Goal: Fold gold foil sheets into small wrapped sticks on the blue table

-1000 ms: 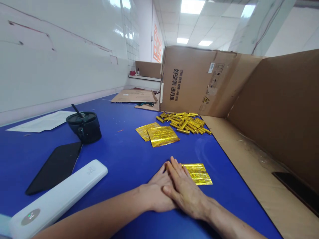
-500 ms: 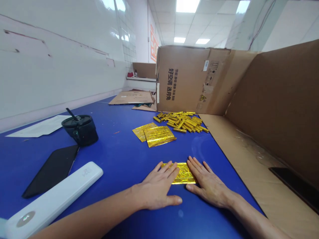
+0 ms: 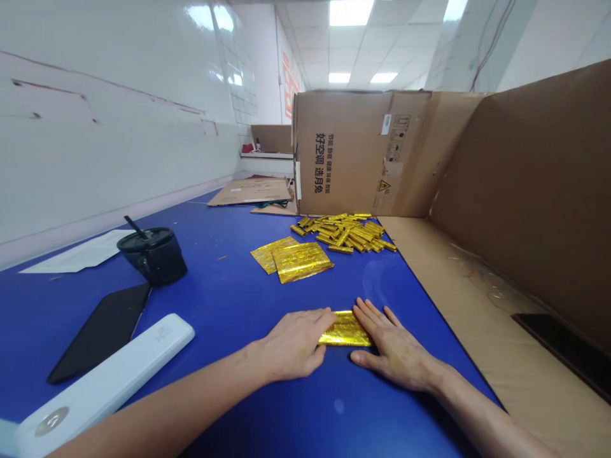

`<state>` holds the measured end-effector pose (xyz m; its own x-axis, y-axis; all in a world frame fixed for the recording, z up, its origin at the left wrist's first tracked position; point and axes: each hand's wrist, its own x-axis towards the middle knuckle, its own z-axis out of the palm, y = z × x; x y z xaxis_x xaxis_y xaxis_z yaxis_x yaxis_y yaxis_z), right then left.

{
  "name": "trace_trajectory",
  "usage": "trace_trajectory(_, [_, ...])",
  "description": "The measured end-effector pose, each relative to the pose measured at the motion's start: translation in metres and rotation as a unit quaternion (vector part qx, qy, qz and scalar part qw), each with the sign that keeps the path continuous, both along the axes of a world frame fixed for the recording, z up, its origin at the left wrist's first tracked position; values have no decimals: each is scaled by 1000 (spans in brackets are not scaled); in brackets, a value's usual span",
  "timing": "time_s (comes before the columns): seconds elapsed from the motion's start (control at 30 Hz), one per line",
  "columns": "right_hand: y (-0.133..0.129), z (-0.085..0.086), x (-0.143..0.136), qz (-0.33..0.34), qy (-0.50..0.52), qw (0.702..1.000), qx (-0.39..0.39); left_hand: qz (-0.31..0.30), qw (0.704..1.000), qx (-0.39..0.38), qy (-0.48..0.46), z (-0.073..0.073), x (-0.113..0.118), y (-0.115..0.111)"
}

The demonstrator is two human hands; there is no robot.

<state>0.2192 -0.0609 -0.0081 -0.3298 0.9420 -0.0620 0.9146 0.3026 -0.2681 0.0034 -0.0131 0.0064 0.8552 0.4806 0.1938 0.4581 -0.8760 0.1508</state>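
Observation:
A sheet of gold foil paper [image 3: 344, 329], folded into a narrow strip, lies flat on the blue table between my hands. My left hand [image 3: 298, 340] is closed, its curled fingers and thumb on the strip's left end. My right hand [image 3: 394, 346] rests flat over the right end with fingers stretched out and the thumb apart. Farther up lie two overlapping gold foil sheets [image 3: 305, 261], unrolled. Behind them is a loose heap of small rolled gold foil tubes [image 3: 356, 234].
At left stand a dark lidded cup [image 3: 155, 254], a flat black item [image 3: 102, 327] and a long white device [image 3: 107, 381]. White paper [image 3: 79, 252] lies by the wall. A big cardboard box [image 3: 353, 152] closes off the back, with cardboard [image 3: 458, 280] along the right edge.
My left hand has gone from lying flat to curled fingers at the strip's left end. The strip looks narrower. My right hand stays flat in nearly the same place.

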Motion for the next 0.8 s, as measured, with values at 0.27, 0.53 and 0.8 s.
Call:
trace_trajectory(0.27, [0, 1, 0, -6, 52, 999, 6, -27, 998, 13, -56, -1, 8, 2])
trace_trajectory(0.53, [-1, 10, 10, -132, 401, 907, 5, 113, 935, -283, -181, 16, 15, 16])
trace_trajectory(0.8, [6, -4, 2, -201, 190, 956, 101, 171, 956, -193, -140, 2, 26, 22])
